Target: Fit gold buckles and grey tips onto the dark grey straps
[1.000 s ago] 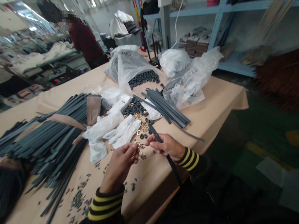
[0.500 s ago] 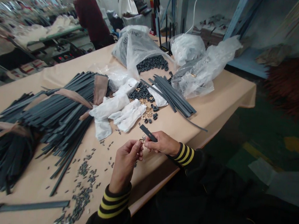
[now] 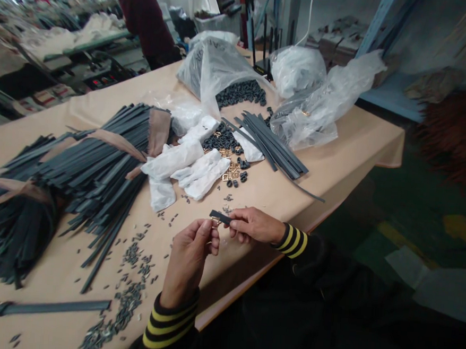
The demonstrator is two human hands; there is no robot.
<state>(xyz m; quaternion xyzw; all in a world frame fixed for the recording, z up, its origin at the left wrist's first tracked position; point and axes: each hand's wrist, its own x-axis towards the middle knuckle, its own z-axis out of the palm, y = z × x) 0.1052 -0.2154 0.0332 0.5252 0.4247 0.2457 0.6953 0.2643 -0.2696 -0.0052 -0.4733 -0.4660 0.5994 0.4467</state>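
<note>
Between the thumb and fingers of my left hand (image 3: 192, 246) is a small gold buckle (image 3: 215, 222), partly hidden by the fingertips. My right hand (image 3: 255, 225) pinches a dark grey strap (image 3: 220, 216), whose short end sticks out to the left and meets the buckle. I cannot tell whether the strap passes through the buckle. Beyond the hands lie several loose gold buckles (image 3: 232, 172) and dark loops (image 3: 235, 183). A strap with a buckle on its end (image 3: 52, 307) rests at the near left.
Bundles of dark straps (image 3: 97, 170) tied with tan bands cover the left of the table. Small dark clips (image 3: 122, 310) are scattered nearby. White packets (image 3: 201, 175), loose straps (image 3: 275, 145) and a plastic bag of loops (image 3: 220, 72) lie farther back. A person (image 3: 146, 19) stands beyond the table.
The strap end in my right hand has tipped down and left onto the buckle, and now lies flatter. My left hand has shifted slightly left, still pinching the buckle. The view has moved a little.
</note>
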